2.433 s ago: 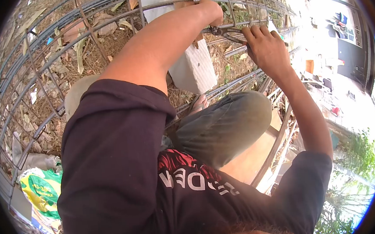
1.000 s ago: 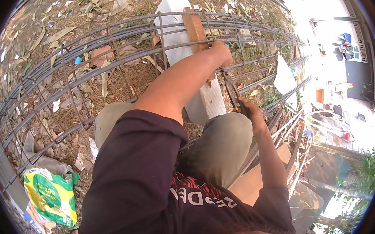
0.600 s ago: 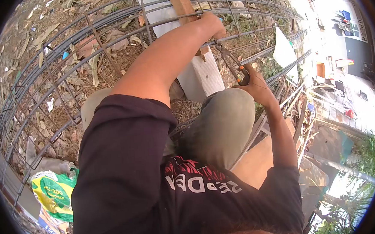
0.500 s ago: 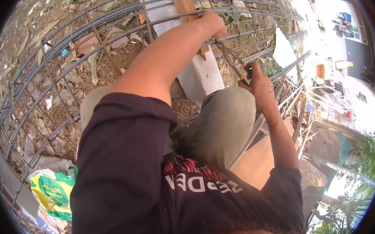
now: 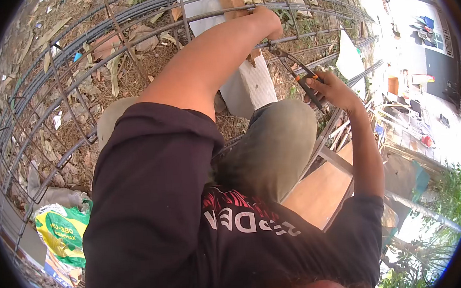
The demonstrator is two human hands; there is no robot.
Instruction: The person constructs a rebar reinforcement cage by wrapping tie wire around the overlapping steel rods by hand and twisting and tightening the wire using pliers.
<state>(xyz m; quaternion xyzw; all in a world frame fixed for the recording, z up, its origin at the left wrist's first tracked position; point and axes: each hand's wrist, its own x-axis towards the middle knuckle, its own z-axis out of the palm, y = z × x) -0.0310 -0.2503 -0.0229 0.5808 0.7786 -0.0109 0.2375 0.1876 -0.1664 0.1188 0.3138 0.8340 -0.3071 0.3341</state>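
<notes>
My right hand is closed around the handles of a pair of end-cutting nippers with black and orange grips. The nippers' jaws meet a bar of the rebar cage, close below my left hand. My left hand is bent over the cage bars beside a brown wooden piece. It looks closed, but its fingers are mostly hidden, and so is whatever they hold. A whitish wooden block lies under the cage, between my left forearm and my knee.
Rebar bars curve across the ground on the left, over dry leaves and litter. A green and yellow bag lies at lower left. A brown board and thin sticks are beside my right arm. A paved area with household items stands at far right.
My right hand has moved outward to the right, and the nippers have turned with it. Their jaws stay by the bar. My left hand remains at about the same place on the cage.
</notes>
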